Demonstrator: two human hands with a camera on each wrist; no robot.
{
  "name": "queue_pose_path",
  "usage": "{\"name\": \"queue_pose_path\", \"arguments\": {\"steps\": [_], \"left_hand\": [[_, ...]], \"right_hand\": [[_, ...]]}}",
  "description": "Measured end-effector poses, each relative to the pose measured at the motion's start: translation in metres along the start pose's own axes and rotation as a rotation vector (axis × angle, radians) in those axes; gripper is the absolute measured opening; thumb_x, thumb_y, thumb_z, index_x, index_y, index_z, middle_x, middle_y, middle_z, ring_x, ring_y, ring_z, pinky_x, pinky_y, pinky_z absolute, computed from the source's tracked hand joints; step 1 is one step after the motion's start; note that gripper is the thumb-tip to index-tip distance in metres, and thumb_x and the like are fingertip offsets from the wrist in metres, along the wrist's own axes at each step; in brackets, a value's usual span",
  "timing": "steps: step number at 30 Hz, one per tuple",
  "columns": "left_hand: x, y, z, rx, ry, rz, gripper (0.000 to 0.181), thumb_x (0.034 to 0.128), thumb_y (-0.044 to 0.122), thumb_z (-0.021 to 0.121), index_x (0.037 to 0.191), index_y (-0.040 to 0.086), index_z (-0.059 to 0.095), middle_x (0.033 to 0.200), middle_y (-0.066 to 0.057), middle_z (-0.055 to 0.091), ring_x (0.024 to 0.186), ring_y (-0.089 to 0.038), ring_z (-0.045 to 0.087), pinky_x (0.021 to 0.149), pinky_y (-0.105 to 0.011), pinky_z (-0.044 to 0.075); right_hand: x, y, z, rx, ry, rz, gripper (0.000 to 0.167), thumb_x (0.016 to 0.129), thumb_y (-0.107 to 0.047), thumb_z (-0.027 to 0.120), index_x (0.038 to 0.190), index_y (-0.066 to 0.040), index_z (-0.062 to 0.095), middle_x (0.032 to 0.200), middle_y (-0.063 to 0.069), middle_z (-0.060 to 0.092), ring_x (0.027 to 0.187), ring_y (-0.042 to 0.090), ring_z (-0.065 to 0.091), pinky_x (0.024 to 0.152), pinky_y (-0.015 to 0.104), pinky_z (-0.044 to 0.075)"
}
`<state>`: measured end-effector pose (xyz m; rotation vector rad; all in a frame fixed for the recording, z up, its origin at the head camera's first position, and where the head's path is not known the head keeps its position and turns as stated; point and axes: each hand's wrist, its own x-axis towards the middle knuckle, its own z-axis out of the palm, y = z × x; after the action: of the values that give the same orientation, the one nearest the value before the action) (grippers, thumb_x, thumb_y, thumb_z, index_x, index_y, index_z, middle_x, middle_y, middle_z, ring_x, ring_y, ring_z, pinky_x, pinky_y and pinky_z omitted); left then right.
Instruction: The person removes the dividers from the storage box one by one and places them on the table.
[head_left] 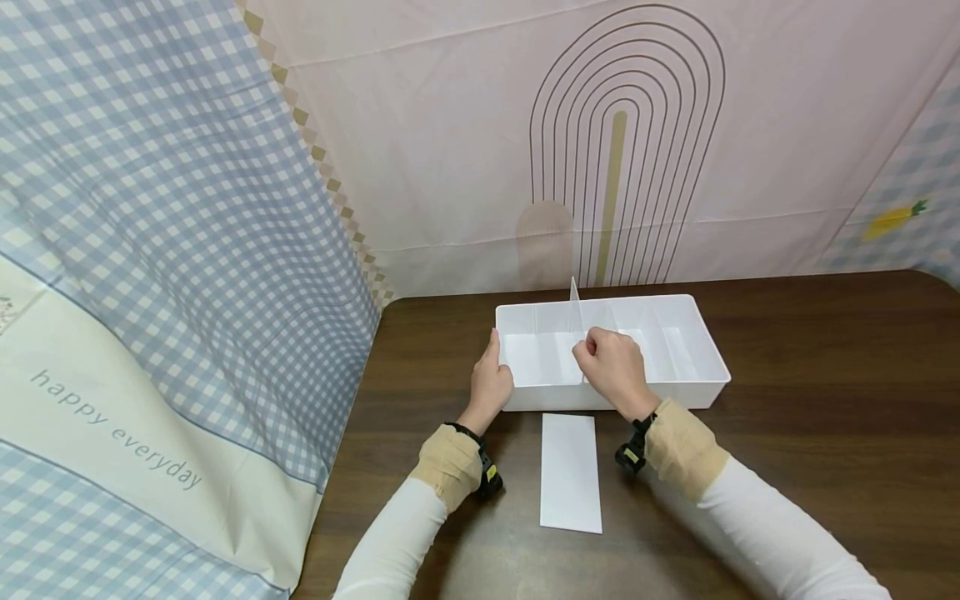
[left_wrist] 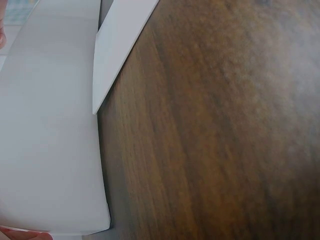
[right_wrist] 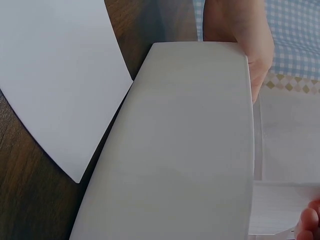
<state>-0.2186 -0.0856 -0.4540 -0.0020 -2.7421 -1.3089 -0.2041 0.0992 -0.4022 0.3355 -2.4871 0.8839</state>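
The left hand (head_left: 491, 383) grasps the white box (head_left: 547, 398) at its left front corner; the right hand (head_left: 615, 367) is clenched over the near rim, just beside a raised white divider (head_left: 575, 293); a white panel (head_left: 571, 473) lies flat on the tabletop (head_left: 817, 417), between the wrists.

A white open-topped box (head_left: 540, 399) with compartments stands near the desk's (head_left: 825, 433) far edge, a thin divider (head_left: 574, 293) poking above its rim. A white rectangular panel (head_left: 571, 473) lies flat on its near side.
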Motion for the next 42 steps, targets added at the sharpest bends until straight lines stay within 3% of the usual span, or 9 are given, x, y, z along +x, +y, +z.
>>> {"name": "queue_pose_path", "arguments": {"steps": [30,42], "left_hand": [[-0.0001,0.0007,0.0005,-0.004,-0.003,-0.022,0.061,0.0834,-0.001,0.030,0.142,0.010,0.017,0.144,-0.007,0.025,0.129,-0.021,0.029,0.101,-0.037,0.031],[-0.0004,0.0006,0.0006,0.012,0.011,-0.001,0.061,0.0825,-0.001,0.031,0.141,0.007,0.019,0.143,-0.009,0.029,0.124,-0.025,0.036,0.097,-0.039,0.036]], "right_hand": [[-0.0002,-0.0023,-0.0019,-0.007,0.036,-0.033,0.027,0.074,-0.007,0.046,0.048,-0.009,0.039,0.045,-0.002,0.034,0.042,0.013,0.030,0.043,0.024,0.023],[-0.0004,-0.0030,-0.0040,0.003,0.058,-0.049,0.028,0.074,-0.006,0.046,0.048,-0.010,0.038,0.045,-0.002,0.032,0.042,0.012,0.028,0.043,0.024,0.022]]}}
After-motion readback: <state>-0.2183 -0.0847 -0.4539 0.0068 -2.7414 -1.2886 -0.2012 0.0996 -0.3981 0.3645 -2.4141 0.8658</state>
